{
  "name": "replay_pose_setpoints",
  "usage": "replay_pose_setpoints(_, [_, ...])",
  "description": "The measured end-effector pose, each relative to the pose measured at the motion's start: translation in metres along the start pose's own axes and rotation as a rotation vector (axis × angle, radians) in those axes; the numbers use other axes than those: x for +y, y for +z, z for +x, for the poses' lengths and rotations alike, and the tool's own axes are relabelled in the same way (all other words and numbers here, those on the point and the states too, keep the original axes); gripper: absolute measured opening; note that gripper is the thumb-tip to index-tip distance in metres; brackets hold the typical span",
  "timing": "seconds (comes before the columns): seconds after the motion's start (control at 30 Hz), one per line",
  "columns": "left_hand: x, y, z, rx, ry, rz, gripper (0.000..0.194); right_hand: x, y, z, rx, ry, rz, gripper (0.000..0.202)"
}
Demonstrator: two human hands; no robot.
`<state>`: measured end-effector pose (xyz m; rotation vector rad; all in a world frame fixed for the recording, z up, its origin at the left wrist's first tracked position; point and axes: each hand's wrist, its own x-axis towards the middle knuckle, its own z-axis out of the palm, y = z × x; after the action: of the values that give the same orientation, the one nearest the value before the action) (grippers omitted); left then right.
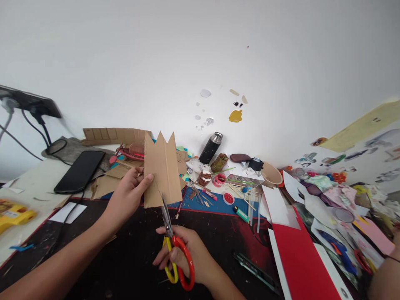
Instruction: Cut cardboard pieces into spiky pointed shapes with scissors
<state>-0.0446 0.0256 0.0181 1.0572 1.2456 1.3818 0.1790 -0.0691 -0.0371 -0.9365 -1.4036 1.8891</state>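
My left hand (131, 191) pinches the left edge of a brown cardboard piece (164, 171), thumb on its front face. The cardboard is held upright and has pointed, zigzag peaks along its top. My right hand (187, 252) holds scissors (168, 225) with one red and one yellow handle, fingers through the loops. The scissor blades point up and meet the lower edge of the cardboard. How far they reach into it is hard to tell.
A black phone (79, 171) lies at the left, near a yellow tool (15, 214). A black flask (211, 148) leans by the wall. Red sheet (303, 254), cutter (256, 273) and glue gun (339, 252) lie right. Part of an arm (386, 279) shows lower right.
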Motion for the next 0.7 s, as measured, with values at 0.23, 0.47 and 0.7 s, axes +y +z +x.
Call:
replay_pose_setpoints(0.23, [0.005, -0.001, -0.003, -0.009, -0.025, -0.01, 0.065, 0.014, -0.005, 0.0, -0.098, 0.088, 0.067, 0.114])
replay_pose_setpoints(0.47, [0.008, 0.002, -0.005, -0.033, -0.066, -0.049, 0.066, 0.011, -0.01, -0.006, -0.196, 0.055, 0.092, 0.116])
replay_pose_setpoints(0.7, [0.01, 0.002, -0.007, -0.05, -0.093, -0.067, 0.065, 0.01, 0.0, 0.0, -0.013, 0.046, 0.157, 0.101])
